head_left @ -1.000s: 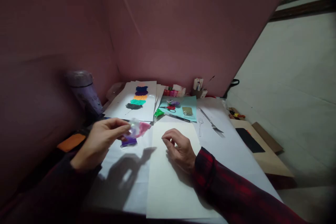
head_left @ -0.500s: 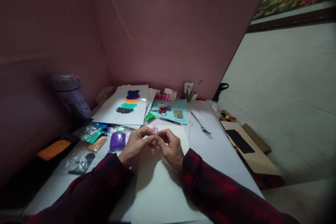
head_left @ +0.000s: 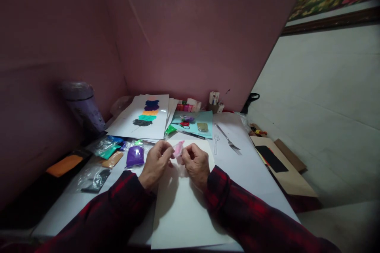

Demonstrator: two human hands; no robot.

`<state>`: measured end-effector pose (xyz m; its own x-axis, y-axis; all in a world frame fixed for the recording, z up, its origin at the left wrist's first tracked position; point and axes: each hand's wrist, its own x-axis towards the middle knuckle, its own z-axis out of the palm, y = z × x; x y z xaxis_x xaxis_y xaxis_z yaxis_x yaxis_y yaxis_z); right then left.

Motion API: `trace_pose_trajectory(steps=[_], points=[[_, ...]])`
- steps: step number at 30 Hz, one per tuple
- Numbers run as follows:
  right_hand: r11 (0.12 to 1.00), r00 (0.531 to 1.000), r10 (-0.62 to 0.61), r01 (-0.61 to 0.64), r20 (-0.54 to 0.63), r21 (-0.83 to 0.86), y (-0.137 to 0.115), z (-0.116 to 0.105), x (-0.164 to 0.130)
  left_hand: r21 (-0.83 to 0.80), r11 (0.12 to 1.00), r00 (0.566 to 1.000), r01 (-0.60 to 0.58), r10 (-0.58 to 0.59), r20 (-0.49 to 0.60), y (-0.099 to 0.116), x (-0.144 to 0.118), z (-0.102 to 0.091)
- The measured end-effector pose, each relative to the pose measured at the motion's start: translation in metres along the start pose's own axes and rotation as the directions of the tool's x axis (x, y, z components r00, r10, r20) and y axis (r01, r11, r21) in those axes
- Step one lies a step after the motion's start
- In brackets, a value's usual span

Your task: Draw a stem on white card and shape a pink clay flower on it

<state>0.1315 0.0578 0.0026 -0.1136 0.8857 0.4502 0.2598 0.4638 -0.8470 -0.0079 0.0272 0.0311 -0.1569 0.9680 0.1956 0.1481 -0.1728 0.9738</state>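
Observation:
Between my fingertips is a small clear plastic packet with something pink inside (head_left: pixel 178 149). My left hand (head_left: pixel 156 163) pinches the packet's left side, thumb and forefinger pressed together. On its right side my right hand (head_left: pixel 196 163) grips the packet, fingers curled in. Both hands are above a cream sheet of paper (head_left: pixel 184 209) lying on the white table. A bag of purple clay-like material (head_left: pixel 135 156) lies just left of my left hand. To the right of my right hand are a clear plastic fork (head_left: pixel 216 144) and a metal fork (head_left: pixel 228 140).
Several plastic bags of coloured material, a teal one (head_left: pixel 109 151) among them, lie at the left. Painted paper (head_left: pixel 127 120), red scissors (head_left: pixel 183 125) and a black pen (head_left: pixel 192 134) are farther back. A purple bottle (head_left: pixel 84 106) stands back left; cardboard (head_left: pixel 297 184) is at the right.
My hands have moved slightly apart, and more of the pink packet shows between them. The view has shifted a little.

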Motion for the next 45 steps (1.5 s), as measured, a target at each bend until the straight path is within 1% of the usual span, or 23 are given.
trace_pose_trajectory(steps=[3,6,8,11,13,16,18,19,22,24,26,29,31,32,33,34,36,37,38,40,42,43,45], points=[[1.0,0.999,-0.028,0.028,0.035,0.002,-0.001,-0.001,0.0,0.078,0.994,0.997,-0.073,0.07,0.039,0.001,-0.003,0.0],[0.996,0.995,-0.087,0.088,0.037,-0.024,-0.003,0.0,-0.002,0.235,0.952,0.981,-0.195,0.185,0.063,0.0,-0.005,0.0],[0.99,0.991,-0.129,0.13,0.02,-0.045,-0.003,0.002,-0.004,0.33,0.908,0.964,-0.26,0.262,0.041,-0.002,-0.005,0.0],[0.976,0.978,-0.205,0.202,-0.037,-0.075,-0.002,0.004,-0.005,0.405,0.871,0.944,-0.278,0.325,-0.051,-0.008,-0.005,-0.001],[0.949,0.951,-0.306,0.302,-0.036,-0.093,0.0,0.002,-0.005,0.434,0.851,0.925,-0.297,0.369,-0.09,-0.01,-0.005,-0.002],[0.861,0.869,-0.49,0.495,0.068,-0.113,0.001,-0.004,-0.004,0.457,0.819,0.899,-0.346,0.429,-0.087,-0.012,-0.006,-0.002],[0.803,0.816,-0.563,0.577,0.127,-0.15,0.001,-0.007,-0.003,0.441,0.83,0.906,-0.34,0.416,-0.084,-0.012,-0.007,-0.002],[0.778,0.8,-0.584,0.6,0.141,-0.186,0.001,-0.008,-0.003,0.433,0.838,0.912,-0.331,0.402,-0.081,-0.012,-0.007,-0.002],[0.724,0.779,-0.599,0.625,0.184,-0.292,0.001,-0.007,-0.002,0.439,0.833,0.915,-0.337,0.399,-0.056,-0.012,-0.007,-0.002],[0.71,0.772,-0.591,0.636,0.236,-0.302,0.0,-0.005,-0.002,0.454,0.813,0.903,-0.365,0.428,-0.038,-0.012,-0.008,-0.001],[0.725,0.775,-0.571,0.631,0.271,-0.277,0.0,-0.004,-0.002,0.465,0.778,0.878,-0.423,0.479,-0.003,-0.012,-0.01,-0.001],[0.768,0.795,-0.545,0.601,0.266,-0.221,0.0,-0.003,-0.002,0.455,0.71,0.819,-0.537,0.568,0.078,-0.009,-0.013,0.0],[0.78,0.793,-0.56,0.602,0.239,-0.17,0.002,-0.004,-0.001,0.395,0.72,0.808,-0.571,0.578,0.113,-0.006,-0.013,-0.001],[0.782,0.79,-0.572,0.607,0.223,-0.145,0.002,-0.004,-0.001,0.354,0.747,0.817,-0.562,0.57,0.094,-0.004,-0.013,-0.002],[0.783,0.787,-0.582,0.611,0.205,-0.121,0.003,-0.005,-0.001,0.314,0.784,0.833,-0.535,0.553,0.039,-0.002,-0.011,-0.003],[0.784,0.784,-0.59,0.614,0.193,-0.096,0.003,-0.005,-0.002,0.27,0.829,0.853,-0.49,0.519,-0.048,0.001,-0.009,-0.005],[0.791,0.782,-0.596,0.611,0.185,-0.033,0.003,-0.006,-0.002,0.112,0.93,0.9,-0.35,0.367,-0.234,0.004,-0.003,-0.009],[0.796,0.782,-0.594,0.605,0.188,0.003,0.001,-0.007,-0.003,0.007,0.964,0.927,-0.267,0.259,-0.273,0.006,0.001,-0.011],[0.801,0.781,-0.593,0.598,0.194,0.04,0.0,-0.008,-0.004,-0.122,0.978,0.961,-0.17,0.137,-0.242,0.006,0.004,-0.014],[0.809,0.785,-0.588,0.579,0.196,0.107,-0.004,-0.011,-0.004,-0.31,0.951,0.996,-0.003,-0.026,-0.09,0.007,0.009,-0.017],[0.818,0.799,-0.574,0.552,0.181,0.16,-0.008,-0.012,-0.004,-0.409,0.908,0.996,0.094,-0.09,0.028,0.006,0.011,-0.019],[0.827,0.813,-0.56,0.534,0.161,0.178,-0.009,-0.012,-0.004,-0.441,0.889,0.993,0.12,-0.106,0.056,0.006,0.012,-0.019],[0.853,0.858,-0.507,0.485,0.085,0.193,-0.01,-0.011,-0.002,-0.457,0.881,0.993,0.118,-0.105,0.055,0.004,0.011,-0.018]])
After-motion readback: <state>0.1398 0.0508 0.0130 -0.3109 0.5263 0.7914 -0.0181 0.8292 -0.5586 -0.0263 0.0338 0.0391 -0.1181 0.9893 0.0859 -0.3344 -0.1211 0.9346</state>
